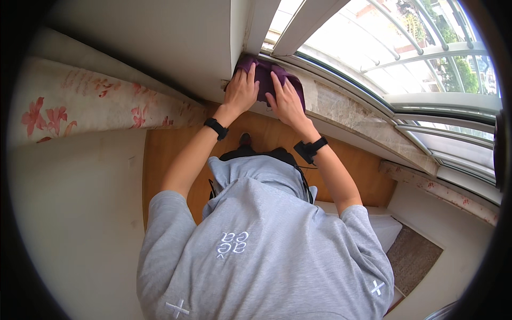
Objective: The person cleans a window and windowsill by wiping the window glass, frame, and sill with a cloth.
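A dark purple cloth (264,82) lies bunched in the corner of a marble-look window sill (340,98), against the side wall and the window frame. My left hand (242,89) presses down on the cloth's left part with fingers stretched forward. On its right part rests my right hand (288,100), thumb toward the middle, some fingers partly covered by a fold. Both hands hold the cloth down on the sill; the stone under it is hidden. Each wrist wears a black band.
A sliding window (348,68) with outside bars (432,52) runs along the right. At the left is a ledge with a flower-patterned covering (100,104). Wooden floor (172,160) lies below, with a shoe (245,139) on it. A brown panel (414,256) is at lower right.
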Tool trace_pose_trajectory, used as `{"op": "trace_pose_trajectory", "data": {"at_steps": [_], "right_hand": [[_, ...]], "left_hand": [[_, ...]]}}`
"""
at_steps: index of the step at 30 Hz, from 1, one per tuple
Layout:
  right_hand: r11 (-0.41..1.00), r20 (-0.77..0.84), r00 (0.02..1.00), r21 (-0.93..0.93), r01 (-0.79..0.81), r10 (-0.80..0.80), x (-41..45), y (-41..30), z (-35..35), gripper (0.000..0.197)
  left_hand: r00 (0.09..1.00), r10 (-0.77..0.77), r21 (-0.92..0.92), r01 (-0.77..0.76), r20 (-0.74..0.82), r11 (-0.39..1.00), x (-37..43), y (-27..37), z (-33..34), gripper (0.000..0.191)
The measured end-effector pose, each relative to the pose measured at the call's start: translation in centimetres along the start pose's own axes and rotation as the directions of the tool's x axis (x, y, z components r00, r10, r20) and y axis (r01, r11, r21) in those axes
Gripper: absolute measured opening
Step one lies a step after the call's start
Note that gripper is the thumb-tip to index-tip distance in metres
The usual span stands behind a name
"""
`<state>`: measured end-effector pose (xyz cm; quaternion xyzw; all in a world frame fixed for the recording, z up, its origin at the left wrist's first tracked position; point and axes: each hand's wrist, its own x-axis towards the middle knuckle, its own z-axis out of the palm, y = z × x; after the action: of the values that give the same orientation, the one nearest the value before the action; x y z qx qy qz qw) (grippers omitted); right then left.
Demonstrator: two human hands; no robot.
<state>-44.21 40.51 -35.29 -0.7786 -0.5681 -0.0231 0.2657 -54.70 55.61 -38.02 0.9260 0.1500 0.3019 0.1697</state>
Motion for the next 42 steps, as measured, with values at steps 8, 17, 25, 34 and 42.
{"op": "trace_pose_trajectory", "data": {"at_steps": [8, 17, 25, 34, 42], "right_hand": [[0.959, 0.221, 0.974, -0.262, 0.110, -0.052, 0.5, -0.5, 0.8, 0.085], [0.952, 0.201, 0.977, -0.276, 0.130, -0.075, 2.1, 0.3, 3.2, 0.061], [0.961, 0.078, 0.994, -0.258, 0.098, -0.081, 1.4, 0.2, 3.0, 0.052], [0.980, -0.079, 0.994, -0.190, 0.065, -0.081, -0.8, 1.4, 3.2, 0.058], [0.943, -0.168, 0.986, -0.328, -0.057, 0.001, -7.2, 6.4, -1.9, 0.061]], "left_hand": [[0.991, 0.136, 0.136, -0.134, -0.005, 0.982, -0.4, -1.3, 2.2, 0.052], [0.978, 0.174, 0.221, -0.146, -0.116, 0.964, -0.2, -1.2, 3.5, 0.050], [0.982, 0.174, 0.233, -0.154, -0.067, 0.960, -0.4, -0.6, 2.9, 0.048], [0.981, 0.056, 0.199, -0.093, 0.186, 0.976, -0.7, 0.6, 1.6, 0.051], [0.943, 0.115, 0.183, -0.179, 0.312, 0.967, -2.6, 5.9, 2.6, 0.062]]}}
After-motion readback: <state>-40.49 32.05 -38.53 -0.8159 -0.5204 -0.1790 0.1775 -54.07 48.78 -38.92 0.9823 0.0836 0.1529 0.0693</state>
